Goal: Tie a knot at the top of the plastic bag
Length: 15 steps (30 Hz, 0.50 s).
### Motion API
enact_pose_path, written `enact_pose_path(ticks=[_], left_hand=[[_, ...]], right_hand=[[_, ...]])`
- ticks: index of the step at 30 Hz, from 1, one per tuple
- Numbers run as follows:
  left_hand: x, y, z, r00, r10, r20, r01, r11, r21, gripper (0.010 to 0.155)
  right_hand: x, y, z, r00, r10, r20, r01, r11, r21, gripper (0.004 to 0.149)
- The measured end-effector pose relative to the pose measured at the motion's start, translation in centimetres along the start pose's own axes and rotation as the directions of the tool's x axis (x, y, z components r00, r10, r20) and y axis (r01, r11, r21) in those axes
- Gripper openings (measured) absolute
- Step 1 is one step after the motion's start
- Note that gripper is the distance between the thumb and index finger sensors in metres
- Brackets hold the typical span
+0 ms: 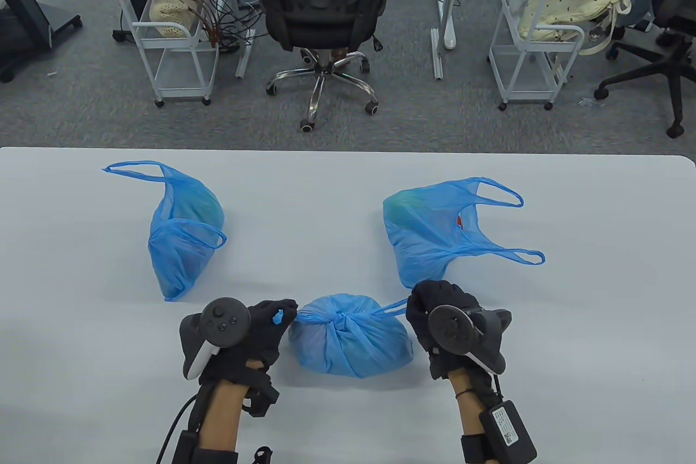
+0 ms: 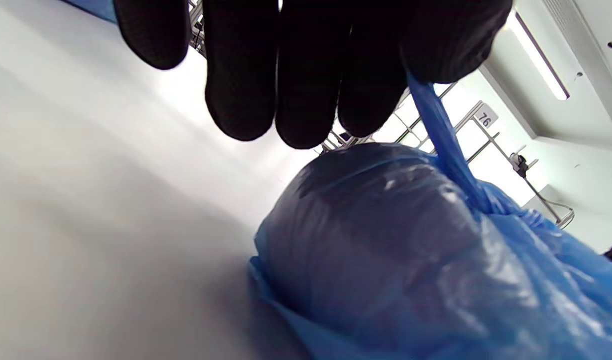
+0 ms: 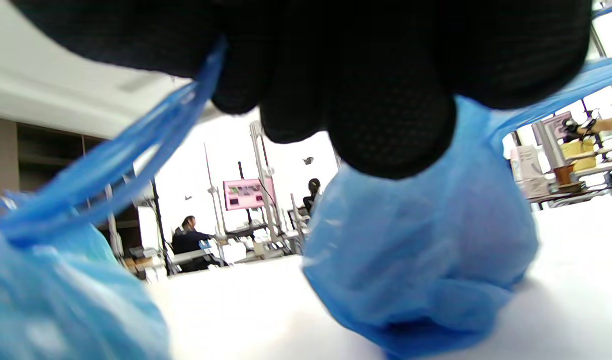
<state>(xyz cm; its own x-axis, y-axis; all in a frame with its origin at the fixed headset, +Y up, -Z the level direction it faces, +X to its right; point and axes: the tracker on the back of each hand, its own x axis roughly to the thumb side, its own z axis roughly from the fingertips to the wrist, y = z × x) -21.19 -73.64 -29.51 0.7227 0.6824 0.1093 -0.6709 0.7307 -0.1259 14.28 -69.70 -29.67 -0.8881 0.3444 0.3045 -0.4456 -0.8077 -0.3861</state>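
Middle bag [image 1: 350, 341] sat knotted; left hand [image 1: 255, 333] and right hand [image 1: 435, 311] each pinched a handle either side, cinching. Next, probably: pull tight, release.

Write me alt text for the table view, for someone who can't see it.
Two gloved hands pull the handles of a blue plastic bag apart, cinching a knot on top: the left hand pinches one handle, the right hand grips the other. Two more blue bags, an untied left bag and untied right bag, lie farther back on the white table.
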Motion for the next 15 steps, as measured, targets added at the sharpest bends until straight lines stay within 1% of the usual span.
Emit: enact_pose_path(ticks=[1,3,5,7,10,12,13,15], left_hand=[[0.1,0.0,0.0,1.000,-0.003,0.011,0.003,1.000,0.007,0.047],[0.6,0.0,0.1,0.998,-0.054,0.037,0.053,0.998,0.030,0.048],[1.0,-0.2,0.1,0.995,-0.085,0.046,0.083,0.996,0.037,0.047],[1.1,-0.3,0.1,0.996,-0.074,0.056,0.072,0.997,0.028,0.048],[1.1,-0.4,0.0,0.996,-0.071,0.060,0.069,0.997,0.025,0.047],[1.1,-0.4,0.0,0.995,-0.082,0.064,0.080,0.996,0.027,0.048],[1.1,-0.4,0.0,0.995,-0.082,0.064,0.081,0.996,0.025,0.048],[1.1,-0.4,0.0,0.995,-0.082,0.063,0.081,0.996,0.020,0.048]], right_hand=[[0.2,0.0,0.0,0.999,-0.035,0.009,0.036,0.999,-0.011,0.036],[1.1,0.1,0.0,0.995,-0.086,0.059,0.088,0.996,-0.027,0.036],[2.5,0.4,0.1,0.988,-0.102,0.120,0.102,0.995,0.006,0.036],[4.1,0.8,0.3,0.978,-0.103,0.184,0.101,0.995,0.017,0.035],[6.7,1.5,0.9,0.958,-0.058,0.281,0.050,0.998,0.034,0.035],[8.4,1.7,1.4,0.940,0.019,0.341,-0.016,1.000,-0.012,0.034],[9.0,2.0,1.5,0.930,0.046,0.364,-0.041,0.999,-0.020,0.034],[10.0,2.5,1.8,0.925,0.067,0.373,-0.073,0.997,0.003,0.035]])
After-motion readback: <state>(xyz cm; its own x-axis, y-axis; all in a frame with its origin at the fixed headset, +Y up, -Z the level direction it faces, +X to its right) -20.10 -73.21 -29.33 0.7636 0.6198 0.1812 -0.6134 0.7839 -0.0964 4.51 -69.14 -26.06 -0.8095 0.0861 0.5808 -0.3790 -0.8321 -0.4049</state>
